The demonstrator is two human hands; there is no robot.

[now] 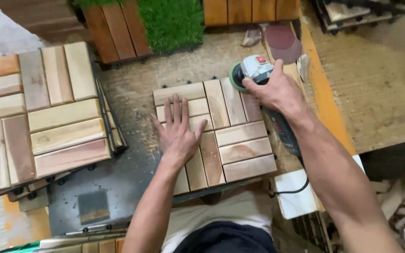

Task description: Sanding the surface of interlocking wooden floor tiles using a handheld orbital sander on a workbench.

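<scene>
A square wooden slat tile (240, 140) lies flat on the dusty workbench (132, 89) in front of me. My left hand (178, 131) rests flat on the tile's left half, fingers spread. My right hand (277, 91) grips the body of a grey and green corded sander (251, 70), whose round green pad sits at the tile's far right corner. The sander's dark handle and black cord run back under my right forearm.
A stack of similar wooden tiles (48, 112) stands at the left. Dark wooden tiles (118, 30) and a green turf tile (172, 21) lie at the back. A round reddish sanding disc (283, 42) lies behind the sander. An orange edge (326, 93) borders the bench on the right.
</scene>
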